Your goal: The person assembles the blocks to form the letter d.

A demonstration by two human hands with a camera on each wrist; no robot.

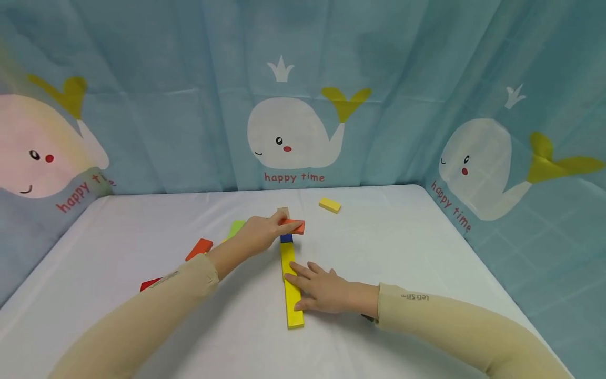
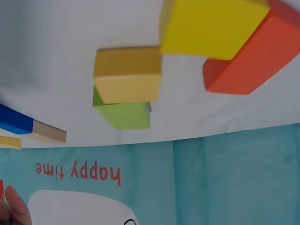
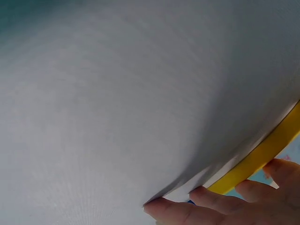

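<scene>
My left hand [image 1: 258,234] pinches an orange-red block [image 1: 297,227] above the far part of a line of blocks; in the left wrist view only fingertips [image 2: 18,206] show at the lower left. The line has two long yellow blocks [image 1: 292,302] laid end to end, then a blue block [image 1: 286,238] and a pale wood-coloured block [image 1: 283,210] at the far end. My right hand [image 1: 324,289] lies spread from the right, its fingertips on the yellow blocks. In the right wrist view those fingers touch a yellow block's edge [image 3: 255,161].
Left of the line lie a green block [image 1: 236,228], red blocks [image 1: 200,248] and yellow ones [image 2: 213,28], partly behind my left arm. A small yellow block [image 1: 330,205] lies at the back right. Something dark [image 1: 367,318] peeks out under my right wrist. A curtain hangs behind the table.
</scene>
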